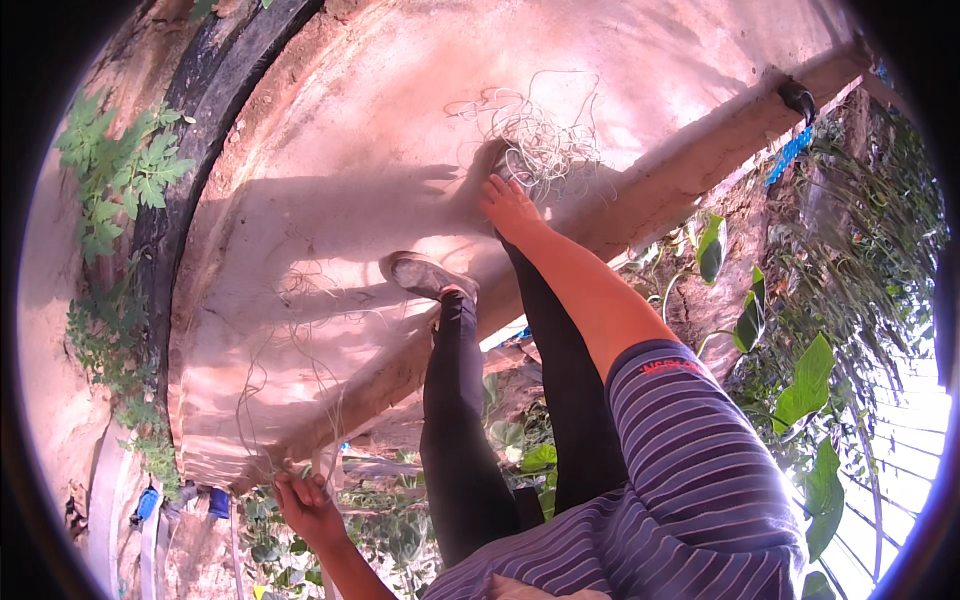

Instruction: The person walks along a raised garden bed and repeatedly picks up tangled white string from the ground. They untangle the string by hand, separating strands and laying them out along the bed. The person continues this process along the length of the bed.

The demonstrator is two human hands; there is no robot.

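My left hand (306, 504), at the lower left, has its fingers curled around thin pale strands of cord (330, 409). These strands hang in loose loops over the edge of the concrete walkway. My right hand (514, 208) is spread, fingers apart, beside my right shoe (513, 166). Just past its fingertips lies a loose tangle of pale cord (551, 135), partly covering that shoe. Whether the fingertips touch the cord or the shoe is hard to tell. My left shoe (424, 275) rests near the walkway's edge. Fainter loose strands lie on the concrete left of it.
The concrete walkway (360, 120) ends in a raised edge (660, 180), with plants (806, 382) beyond. A dark curved border (169, 195) and leafy weeds (124, 165) line the left. A blue perforated strip (789, 155) hangs at upper right; a blue container (218, 503) stands lower left.
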